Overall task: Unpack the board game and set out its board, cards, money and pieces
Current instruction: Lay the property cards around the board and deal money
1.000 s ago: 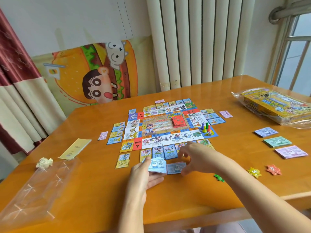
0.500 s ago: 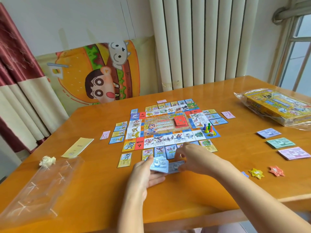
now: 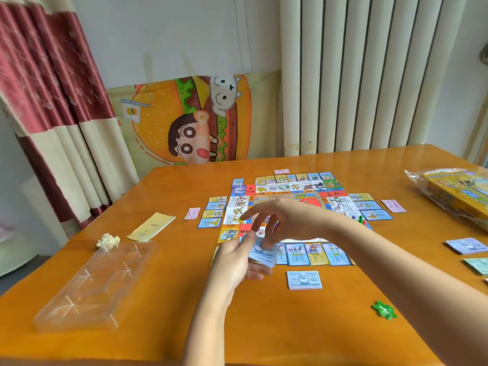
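My left hand [image 3: 237, 262] is curled round a stack of blue notes [image 3: 261, 256], held just above the bench [image 3: 158, 326] at the 6 o'clock edge of the board [image 3: 287, 186]. My right hand [image 3: 280, 220] comes in from 3 o'clock, index stretched out, thumb and lower fingers seemingly pinching the top note. The dealt pile [image 3: 304, 280] lies near, at 4 o'clock from the hands, long axis 9 to 3. I judge the right hand nearer. It reads "500"; the board's print is too small to read.
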`<state>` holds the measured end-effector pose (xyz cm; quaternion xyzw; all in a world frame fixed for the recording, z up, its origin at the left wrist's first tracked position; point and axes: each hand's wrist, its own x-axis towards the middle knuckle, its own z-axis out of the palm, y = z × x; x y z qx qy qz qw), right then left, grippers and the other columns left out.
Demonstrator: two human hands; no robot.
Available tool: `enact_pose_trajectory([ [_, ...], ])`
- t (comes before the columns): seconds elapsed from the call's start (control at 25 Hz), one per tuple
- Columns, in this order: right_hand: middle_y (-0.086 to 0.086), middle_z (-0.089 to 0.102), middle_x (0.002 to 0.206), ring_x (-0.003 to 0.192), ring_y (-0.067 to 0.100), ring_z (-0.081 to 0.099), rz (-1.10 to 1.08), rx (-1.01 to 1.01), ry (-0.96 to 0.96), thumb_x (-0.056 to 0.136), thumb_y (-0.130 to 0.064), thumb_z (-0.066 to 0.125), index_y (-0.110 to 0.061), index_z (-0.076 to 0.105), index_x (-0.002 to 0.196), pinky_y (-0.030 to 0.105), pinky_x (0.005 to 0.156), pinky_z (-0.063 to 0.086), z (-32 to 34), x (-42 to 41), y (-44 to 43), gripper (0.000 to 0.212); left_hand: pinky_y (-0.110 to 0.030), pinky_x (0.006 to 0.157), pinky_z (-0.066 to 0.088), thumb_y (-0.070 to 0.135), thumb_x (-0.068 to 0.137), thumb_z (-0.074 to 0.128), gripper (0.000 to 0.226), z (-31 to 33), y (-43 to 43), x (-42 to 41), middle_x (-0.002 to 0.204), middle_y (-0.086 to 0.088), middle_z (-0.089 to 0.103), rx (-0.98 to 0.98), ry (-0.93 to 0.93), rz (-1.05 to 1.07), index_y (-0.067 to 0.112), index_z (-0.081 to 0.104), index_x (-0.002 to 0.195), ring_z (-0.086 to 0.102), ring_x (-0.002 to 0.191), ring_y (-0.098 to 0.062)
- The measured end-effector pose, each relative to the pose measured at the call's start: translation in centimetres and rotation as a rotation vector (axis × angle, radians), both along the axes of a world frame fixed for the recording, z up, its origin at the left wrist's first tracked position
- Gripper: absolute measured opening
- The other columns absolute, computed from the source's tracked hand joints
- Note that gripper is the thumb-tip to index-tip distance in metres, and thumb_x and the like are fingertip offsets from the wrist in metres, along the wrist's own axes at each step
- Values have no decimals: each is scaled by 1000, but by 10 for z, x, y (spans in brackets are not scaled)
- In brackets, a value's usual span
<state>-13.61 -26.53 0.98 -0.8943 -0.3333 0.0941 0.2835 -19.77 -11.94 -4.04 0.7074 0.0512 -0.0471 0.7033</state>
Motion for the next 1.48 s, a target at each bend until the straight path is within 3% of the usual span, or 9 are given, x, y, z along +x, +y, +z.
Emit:
enact_pose_trajectory([
  [0.2,-15,60,98,84,10,65,164,-131,-66,84,-8,66,-41,58,120,31,80,53,10,9,23,49,-17,47,48,18,89,62,12,5,29,7,75,-3,73,21,-40,-149,8,66,93,65,55,-13],
  [0.4,-10,59,90,82,18,65,132,1,-51,81,-7,71,-30,60,104,35,73,53,14,30,39,34,-16,49,47,6,87,63,5,5,54,25,72,1,72,71,-73,-113,9,65,91,63,55,-9],
  [0.6,-9,60,80,69,13,60,55,91,-54,79,-15,76,-29,57,88,20,58,46,10,59,54,26,-15,44,42,11,91,59,6,5,70,50,75,2,71,119,-102,-71,12,65,89,60,51,-9],
  [0.76,0,68,79,59,7,62,41,79,-14,79,-14,76,-16,65,100,13,54,46,7,84,66,24,-14,40,31,10,89,62,9,2,84,76,67,1,62,173,-82,-37,11,65,81,47,48,-4],
  [1.0,-4,66,68,53,3,61,52,0,18,86,-11,69,-22,60,100,32,62,53,5,125,89,20,-13,39,26,15,88,64,7,-5,105,115,68,-1,52,158,-20,45,9,66,87,39,48,-5],
  [1.12,1,67,69,53,8,65,18,24,29,84,-11,71,-18,55,86,24,53,50,5,145,104,18,-13,38,25,15,89,63,7,-5,116,136,69,-2,50,150,-39,96,8,66,87,37,47,-4],
  [1.28,4,66,65,57,12,65,-51,0,-38,74,-23,81,-15,53,63,14,48,43,8,173,125,31,-13,37,23,13,90,62,9,-4,129,158,62,4,47,127,-39,142,13,64,81,35,47,-4],
  [1.36,4,67,67,63,13,65,-59,-70,-34,77,-28,78,-12,57,64,17,52,45,8,188,134,29,-13,37,22,13,90,63,8,-7,135,170,62,5,49,97,-3,187,14,64,82,35,47,-5],
  [1.48,7,65,80,74,17,62,-119,-76,49,88,-29,66,-8,62,77,28,73,51,4,215,151,24,-15,37,18,13,90,61,6,-16,147,187,66,-1,52,60,54,353,10,64,86,35,43,-5],
])
